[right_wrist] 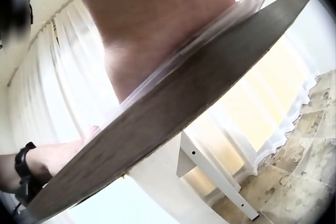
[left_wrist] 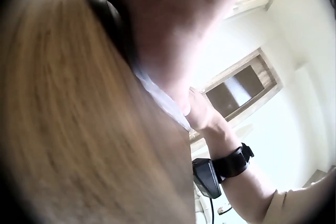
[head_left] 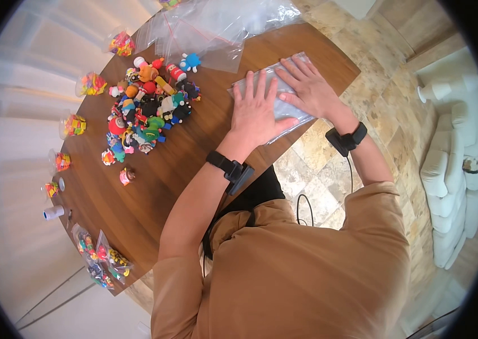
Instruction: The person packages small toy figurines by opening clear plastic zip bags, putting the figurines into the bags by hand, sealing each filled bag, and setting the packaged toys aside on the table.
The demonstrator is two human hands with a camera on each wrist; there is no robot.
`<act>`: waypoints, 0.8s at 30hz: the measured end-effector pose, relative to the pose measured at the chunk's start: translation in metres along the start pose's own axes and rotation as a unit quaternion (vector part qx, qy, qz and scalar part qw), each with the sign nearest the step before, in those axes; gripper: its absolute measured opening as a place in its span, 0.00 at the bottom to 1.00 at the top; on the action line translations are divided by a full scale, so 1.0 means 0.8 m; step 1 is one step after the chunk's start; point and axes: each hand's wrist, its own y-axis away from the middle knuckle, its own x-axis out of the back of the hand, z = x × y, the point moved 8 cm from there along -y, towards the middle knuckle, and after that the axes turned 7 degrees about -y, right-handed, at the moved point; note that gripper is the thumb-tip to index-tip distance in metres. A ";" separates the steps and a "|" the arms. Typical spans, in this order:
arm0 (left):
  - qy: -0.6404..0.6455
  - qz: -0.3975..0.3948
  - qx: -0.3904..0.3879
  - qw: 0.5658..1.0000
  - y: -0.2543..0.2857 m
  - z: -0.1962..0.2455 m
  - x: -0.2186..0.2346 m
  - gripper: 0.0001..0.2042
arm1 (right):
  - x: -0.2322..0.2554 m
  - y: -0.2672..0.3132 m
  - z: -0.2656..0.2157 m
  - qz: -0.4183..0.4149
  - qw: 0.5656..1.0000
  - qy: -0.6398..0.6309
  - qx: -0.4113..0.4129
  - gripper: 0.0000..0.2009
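Observation:
A flat stack of clear plastic bags (head_left: 282, 127) lies near the table's right edge. My left hand (head_left: 255, 113) presses on its left part with straight, spread fingers. On its right part lies my right hand (head_left: 309, 90), palm down, fingers stretched out and thumb toward the left hand. In the right wrist view the bags (right_wrist: 205, 39) show as a thin layer between the right hand (right_wrist: 157, 19) and the tabletop. The left wrist view has the left hand (left_wrist: 168, 29) close up, over the edge of the bags (left_wrist: 160, 100).
A heap of small toy figures (head_left: 148, 107) sits left of the hands. Loose clear bags (head_left: 205, 39) spread along the far edge. Several cups of colourful pieces (head_left: 91, 83) line the left edge. Filled bags (head_left: 116, 261) and a white roll (head_left: 53, 212) lie at the near left.

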 end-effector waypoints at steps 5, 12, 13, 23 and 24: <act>0.007 0.009 0.000 1.000 0.002 0.000 -0.001 0.50 | -0.001 0.000 -0.002 -0.003 1.000 0.018 0.000 0.37; 0.011 0.012 0.009 1.000 0.006 -0.002 -0.001 0.51 | -0.001 0.000 -0.003 -0.016 1.000 0.021 -0.007 0.36; 0.009 0.010 0.012 1.000 0.006 -0.003 -0.001 0.51 | -0.001 0.000 -0.004 -0.017 1.000 0.015 -0.011 0.36; -0.011 0.000 0.026 1.000 0.029 -0.020 0.008 0.52 | -0.003 0.001 -0.007 0.000 0.999 0.047 0.001 0.35; -0.009 -0.006 0.026 1.000 0.030 -0.023 0.009 0.52 | -0.005 0.000 -0.006 -0.005 0.999 0.044 -0.007 0.34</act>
